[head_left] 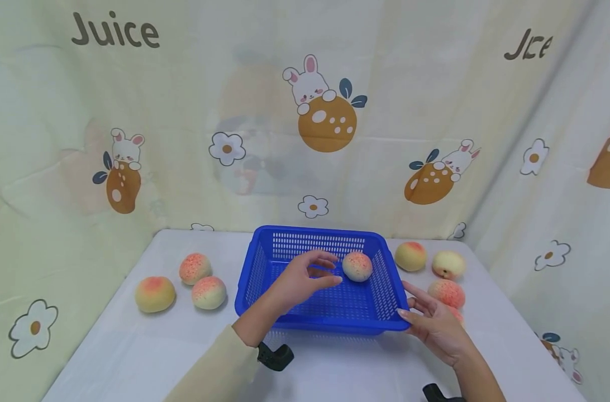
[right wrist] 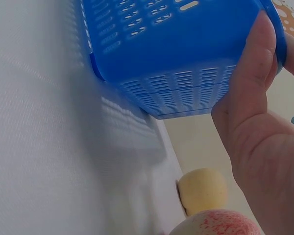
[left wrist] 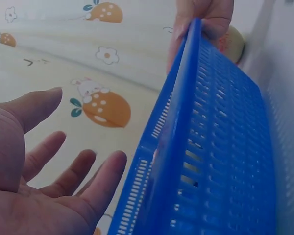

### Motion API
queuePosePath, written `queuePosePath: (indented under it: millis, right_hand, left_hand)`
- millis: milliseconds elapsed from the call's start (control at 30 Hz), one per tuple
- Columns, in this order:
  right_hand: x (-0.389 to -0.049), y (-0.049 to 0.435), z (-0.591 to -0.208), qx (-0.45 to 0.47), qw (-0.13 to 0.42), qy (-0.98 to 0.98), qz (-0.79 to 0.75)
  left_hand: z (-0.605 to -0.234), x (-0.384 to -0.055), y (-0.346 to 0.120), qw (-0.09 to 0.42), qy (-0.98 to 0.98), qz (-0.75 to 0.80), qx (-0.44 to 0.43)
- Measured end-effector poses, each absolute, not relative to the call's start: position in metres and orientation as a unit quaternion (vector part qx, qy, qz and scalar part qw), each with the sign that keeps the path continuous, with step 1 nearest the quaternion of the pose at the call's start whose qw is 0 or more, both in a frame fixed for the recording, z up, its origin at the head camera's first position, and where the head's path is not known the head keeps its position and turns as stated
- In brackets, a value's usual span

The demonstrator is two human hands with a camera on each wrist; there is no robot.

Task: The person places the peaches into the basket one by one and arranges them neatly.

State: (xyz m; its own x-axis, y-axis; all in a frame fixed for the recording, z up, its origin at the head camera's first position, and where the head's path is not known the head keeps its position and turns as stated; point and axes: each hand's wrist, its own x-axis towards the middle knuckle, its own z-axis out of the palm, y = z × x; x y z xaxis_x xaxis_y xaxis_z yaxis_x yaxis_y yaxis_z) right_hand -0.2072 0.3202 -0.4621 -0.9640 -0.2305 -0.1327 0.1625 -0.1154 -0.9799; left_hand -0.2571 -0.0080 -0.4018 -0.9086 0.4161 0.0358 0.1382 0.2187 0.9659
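Note:
A blue plastic basket (head_left: 330, 322) with slotted walls sits at the middle of the table. Inside it, toward the right side, lies one peach (head_left: 357, 266) with a speckled pink top. Over the basket, just left of that peach, hovers my left hand (head_left: 305, 276); its fingers are loosely spread, and the left wrist view shows nothing in them. My right hand (head_left: 438, 326) grips the basket's right front corner, the thumb (right wrist: 262, 41) pressed against the outside of the rim in the right wrist view.
Left of the basket lie three peaches, one yellowish (head_left: 155, 294) and two pink-speckled (head_left: 195, 268). Several more are on the right, among them a pale one (head_left: 448, 264) and a pink one (head_left: 447, 293) close to my right hand. A printed curtain (head_left: 265, 184) hangs behind the white table (head_left: 109, 346).

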Motion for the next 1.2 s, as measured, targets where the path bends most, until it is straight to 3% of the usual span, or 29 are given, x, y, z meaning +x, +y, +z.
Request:
queuePosePath:
  millis: [700, 1200]
  right_hand:
    - [-0.207, 0.318, -0.464, -0.025, 0.126, 0.648, -0.751]
    - [-0.207, 0.319, -0.465, -0.019, 0.123, 0.65, -0.75]
  left_hand:
    - [-0.41, -0.22, -0.057, 0.055, 0.767, 0.619, 0.162]
    - [-0.415, -0.204, -0.097, -0.002, 0.751, 0.653, 0.098]
